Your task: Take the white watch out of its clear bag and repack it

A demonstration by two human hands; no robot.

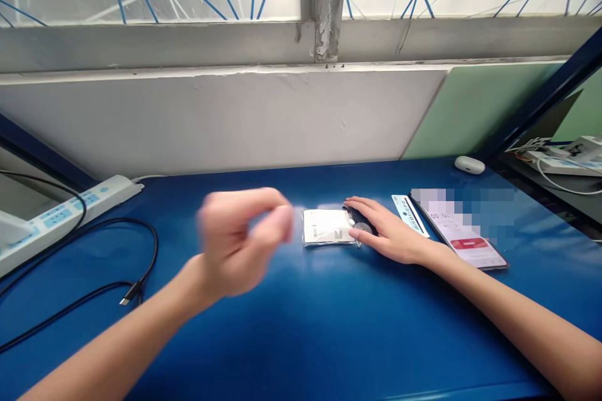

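Note:
My left hand (244, 241), smeared by motion, hangs above the blue table left of the middle. Its fingers are curled and the thumb meets the index finger; I see nothing between them. A flat white card in a clear plastic sleeve (325, 226) lies on the table to its right, with small print on it. At the packet's right end my right hand (392, 233) rests low, thumb and fingers around a black rounded object (363, 225). The hand partly covers this object, so its kind is unclear. The thumb tip touches the packet's right edge.
A phone (463, 232) and a pale printed card (410, 215) lie beyond my right wrist. A white earbud case (469, 165) sits at the back right. On the left are a white power strip (94, 197) and a black cable (153, 238). A wall closes the back.

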